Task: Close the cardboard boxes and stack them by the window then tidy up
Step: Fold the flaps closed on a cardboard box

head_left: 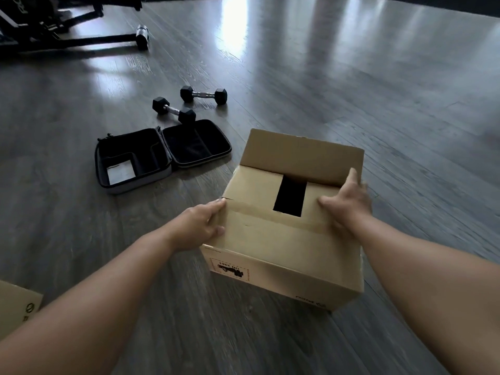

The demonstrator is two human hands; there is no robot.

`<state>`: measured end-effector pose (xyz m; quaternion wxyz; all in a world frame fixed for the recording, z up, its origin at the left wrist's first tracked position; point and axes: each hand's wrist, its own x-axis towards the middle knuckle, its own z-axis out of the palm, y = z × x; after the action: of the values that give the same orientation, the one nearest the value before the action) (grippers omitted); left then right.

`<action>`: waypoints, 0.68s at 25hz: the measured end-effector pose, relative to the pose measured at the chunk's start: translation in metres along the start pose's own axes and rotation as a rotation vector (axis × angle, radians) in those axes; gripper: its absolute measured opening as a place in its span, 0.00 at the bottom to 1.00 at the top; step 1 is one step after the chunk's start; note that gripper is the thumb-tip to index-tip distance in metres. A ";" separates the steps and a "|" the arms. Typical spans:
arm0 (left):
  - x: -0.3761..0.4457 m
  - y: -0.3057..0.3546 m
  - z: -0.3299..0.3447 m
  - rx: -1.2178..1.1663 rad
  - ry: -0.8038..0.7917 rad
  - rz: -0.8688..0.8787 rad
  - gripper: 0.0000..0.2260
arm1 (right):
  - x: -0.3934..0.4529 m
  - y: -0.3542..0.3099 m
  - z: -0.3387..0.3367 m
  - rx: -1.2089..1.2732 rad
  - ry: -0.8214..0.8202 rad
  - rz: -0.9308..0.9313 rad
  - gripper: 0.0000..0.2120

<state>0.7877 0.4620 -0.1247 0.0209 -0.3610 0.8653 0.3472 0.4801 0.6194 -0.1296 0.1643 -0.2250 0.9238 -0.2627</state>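
Presently, with the cardboard box (284, 239) on the floor (405, 104), left hand (201, 226) gripping the near left corner to steady it, right hand (345, 201) gripping the right side flap (322, 196) to keep it folded down, far flap (300, 152) upright, awaiting closure.

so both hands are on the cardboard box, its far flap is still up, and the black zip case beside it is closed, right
Not quite: the black zip case is open, lying flat with both halves showing their insides, as the head view shows. The rest holds: the left hand and the right hand are both on the cardboard box, and its far flap is still up.
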 end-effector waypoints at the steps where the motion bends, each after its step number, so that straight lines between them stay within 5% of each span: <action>1: 0.001 0.002 0.002 0.013 0.005 -0.010 0.33 | 0.001 0.002 -0.002 0.012 0.029 -0.020 0.53; 6: 0.009 0.018 0.011 0.090 0.115 -0.120 0.30 | -0.001 -0.002 -0.012 0.242 0.170 -0.118 0.40; 11: 0.006 0.005 0.002 0.148 0.154 -0.260 0.17 | -0.014 -0.006 -0.017 0.483 0.049 -0.285 0.23; 17: -0.015 -0.004 -0.007 0.299 0.304 -0.267 0.17 | -0.039 -0.017 0.010 -0.079 -0.175 -0.397 0.29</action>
<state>0.8025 0.4652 -0.1175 -0.0105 -0.5131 0.8448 0.1514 0.5229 0.6216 -0.1205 0.1797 -0.4307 0.8531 -0.2332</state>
